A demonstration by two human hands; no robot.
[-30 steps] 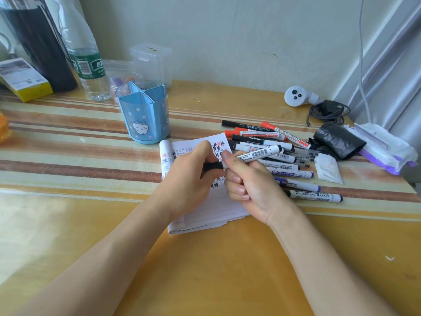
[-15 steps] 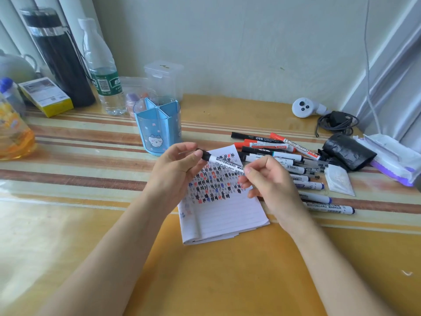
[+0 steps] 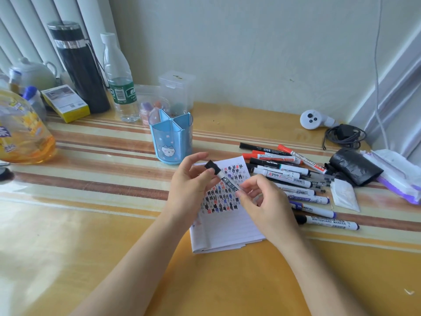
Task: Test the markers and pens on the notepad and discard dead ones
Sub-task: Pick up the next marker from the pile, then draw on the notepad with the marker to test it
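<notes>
A white-barrelled marker with a black cap [image 3: 228, 183] is held in the air at the centre of the frame, just above the upper part of a white lined notepad [image 3: 227, 226]. The notepad is laid flat on a glossy yellow table with brown stripes [image 3: 91, 224]. The marker is tilted, with its capped end raised towards the upper left. That capped end is pinched by the thumb and a curled finger of the left hand [image 3: 189, 188], and the other fingers are spread loosely above it. The lower end of the barrel is gripped narrowly by the fingertips of the right hand [image 3: 266, 204], whose remaining fingers are loosely curled.

The top half of the notepad page is covered with small black, red and blue test scribbles [image 3: 224, 199], and the lower half is left bare. To the right of the notepad, a loose row of markers and pens [image 3: 296, 179] with black, red and blue caps is laid on the table. The nearest of them are partly hidden by the right hand.

A pale blue divided plastic pen holder [image 3: 169, 140] is stood just beyond the notepad's upper left corner. A crumpled black plastic bag [image 3: 355, 166] is seen at the right end of the row. A tall black flask [image 3: 79, 67] and a clear plastic water bottle [image 3: 119, 83] are placed at the upper left, by the wall.
</notes>
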